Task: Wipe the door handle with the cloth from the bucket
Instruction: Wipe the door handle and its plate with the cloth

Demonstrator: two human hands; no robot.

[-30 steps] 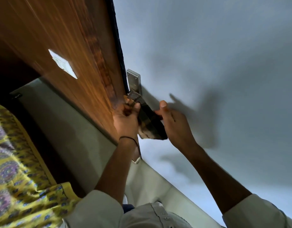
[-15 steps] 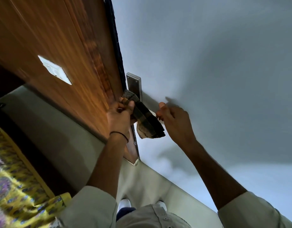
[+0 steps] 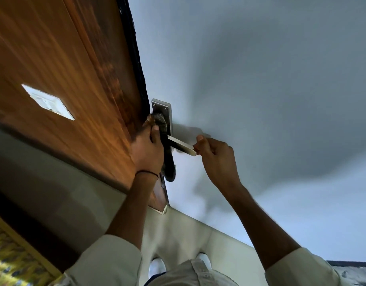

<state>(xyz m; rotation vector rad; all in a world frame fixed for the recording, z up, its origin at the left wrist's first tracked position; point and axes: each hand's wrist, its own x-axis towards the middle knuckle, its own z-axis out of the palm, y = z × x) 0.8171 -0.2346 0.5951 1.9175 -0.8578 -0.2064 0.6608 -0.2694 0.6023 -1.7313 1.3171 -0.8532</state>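
Note:
The metal door handle (image 3: 181, 145) juts from its steel backplate (image 3: 167, 109) on the pale grey door. My left hand (image 3: 147, 150) grips the dark checked cloth (image 3: 160, 121), pressed against the backplate at the root of the lever; a tail of cloth hangs below my wrist. With thumb and fingers my right hand (image 3: 216, 159) pinches the free end of the lever, which is bare and shiny.
The brown wooden door frame (image 3: 74, 69) runs along the left, with a white switch plate (image 3: 47, 102) on it. The pale floor and my white shoes (image 3: 157, 267) lie below. Yellow patterned fabric (image 3: 10, 259) sits at the lower left.
The cloth has slid off the lever up to the backplate, leaving the lever bare. My right hand has moved from the cloth to the lever's tip. The view shifted slightly.

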